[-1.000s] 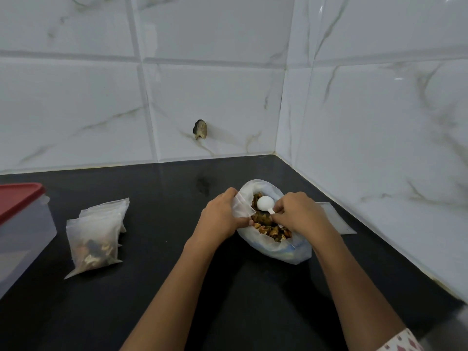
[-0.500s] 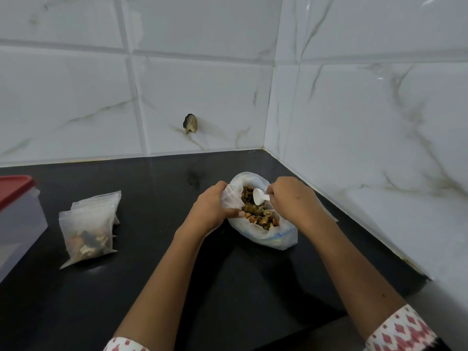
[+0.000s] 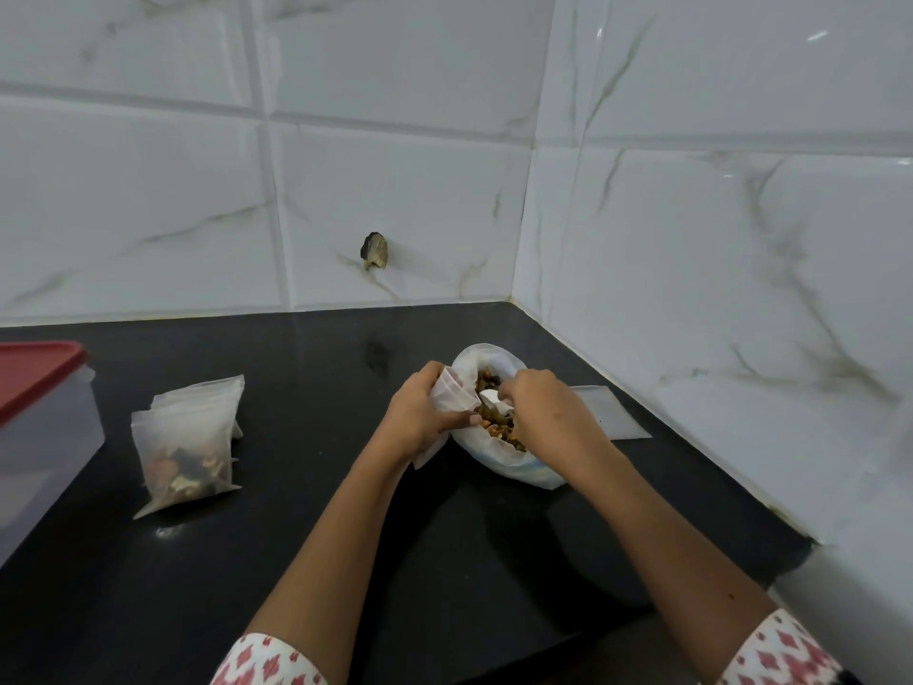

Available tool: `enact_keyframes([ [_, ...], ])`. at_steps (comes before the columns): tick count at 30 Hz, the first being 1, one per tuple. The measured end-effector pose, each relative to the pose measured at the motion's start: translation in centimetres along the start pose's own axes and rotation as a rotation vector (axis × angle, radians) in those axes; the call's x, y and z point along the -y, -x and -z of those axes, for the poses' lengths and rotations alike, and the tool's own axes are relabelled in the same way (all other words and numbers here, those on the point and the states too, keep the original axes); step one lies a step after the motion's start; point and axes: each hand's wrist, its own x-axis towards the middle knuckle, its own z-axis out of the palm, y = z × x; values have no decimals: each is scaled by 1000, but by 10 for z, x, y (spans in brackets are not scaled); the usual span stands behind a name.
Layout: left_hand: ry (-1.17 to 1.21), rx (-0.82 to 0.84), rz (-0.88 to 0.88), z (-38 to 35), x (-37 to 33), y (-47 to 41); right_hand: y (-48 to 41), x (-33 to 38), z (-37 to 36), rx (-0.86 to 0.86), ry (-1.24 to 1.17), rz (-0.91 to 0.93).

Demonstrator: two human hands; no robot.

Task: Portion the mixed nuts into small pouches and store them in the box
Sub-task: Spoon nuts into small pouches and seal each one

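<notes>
A white plastic bag of mixed nuts (image 3: 514,464) lies open on the black counter near the corner. My left hand (image 3: 420,412) grips a small translucent pouch (image 3: 452,395) at the bag's left rim. My right hand (image 3: 548,407) holds a white spoon (image 3: 489,399) whose bowl sits over the nuts, close to the pouch mouth. Filled pouches (image 3: 187,447) lie stacked to the left. The clear box with a red lid (image 3: 39,427) stands at the far left edge.
An empty flat pouch (image 3: 612,412) lies right of the bag against the wall. White marble tiles close off the back and right. A dark chipped spot (image 3: 374,250) marks the back wall. The counter's front edge runs at lower right.
The spoon has dipped lower, from above the nuts down toward the pouch mouth. My left hand has brought the small pouch up at the bag's rim. The camera tilted slightly.
</notes>
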Motion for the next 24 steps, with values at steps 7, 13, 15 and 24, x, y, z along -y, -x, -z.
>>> enact_keyframes([
  [7, 292, -25, 11, -8, 4, -2, -5, -18, -8, -145, -674, -189],
  [13, 339, -5, 2, -11, 3, -4, -17, -29, -11, -14, -1114, -476],
  [15, 323, 1, 8, -9, 4, -5, -20, -33, -12, 33, -1286, -549],
  [24, 59, -7, 22, -1, 3, -14, -12, -42, -6, 72, -1542, -575],
])
